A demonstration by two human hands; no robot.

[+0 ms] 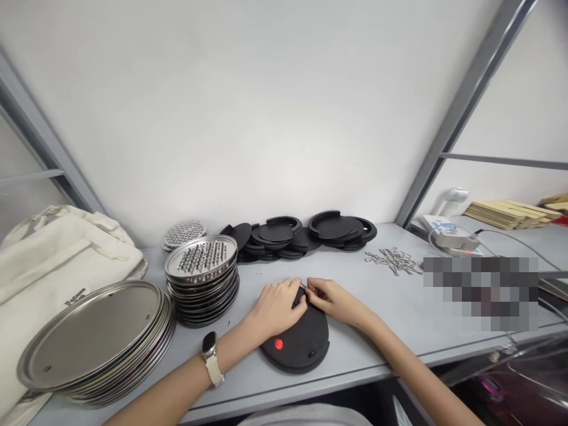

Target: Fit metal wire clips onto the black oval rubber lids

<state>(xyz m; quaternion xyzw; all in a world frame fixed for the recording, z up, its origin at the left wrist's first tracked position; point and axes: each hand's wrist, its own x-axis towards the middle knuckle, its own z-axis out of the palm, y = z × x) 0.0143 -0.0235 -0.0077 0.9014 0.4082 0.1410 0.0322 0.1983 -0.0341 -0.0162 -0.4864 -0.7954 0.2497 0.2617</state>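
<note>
A round black plastic disc [296, 348] with a raised rim lies on the grey table near its front edge. A red dot of light [278, 344] shows on its lower left. My left hand [278, 305] is closed on the disc's upper part, fingers over the far edge and thumb on the face. At the same far edge, my right hand [326, 296] pinches a thin metal wire piece [303, 286], mostly hidden by the fingers. Behind lie several similar black discs [332, 226] in overlapping piles. A loose heap of metal wire hooks [394, 260] is to the right.
Left of the hands stand a stack of round metal graters [202, 260] and a stack of large round metal trays [93, 331]. A cream bag [66, 248] lies at far left. Rack posts [461, 112], a white power strip [457, 238] and wooden pieces [510, 213] are at right.
</note>
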